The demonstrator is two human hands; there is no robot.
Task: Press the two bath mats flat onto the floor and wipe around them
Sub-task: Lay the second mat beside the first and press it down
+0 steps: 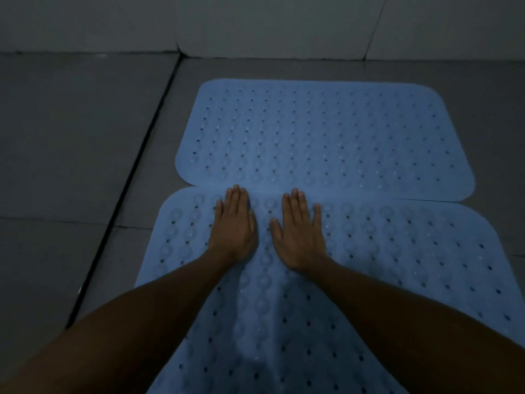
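Two light blue bath mats with rows of small holes lie on the grey tiled floor. The far mat (324,132) lies flat near the wall. The near mat (397,251) lies in front of it, and their long edges meet. My left hand (234,223) and my right hand (298,231) rest palm down, side by side, on the near mat's far edge, fingers stretched out and pointing at the seam. Neither hand holds anything. My forearms cover part of the near mat.
Grey floor tiles (71,137) spread to the left, crossed by a dark grout line (133,177) that runs diagonally past the mats. A pale tiled wall (255,24) stands just behind the far mat. The light is dim.
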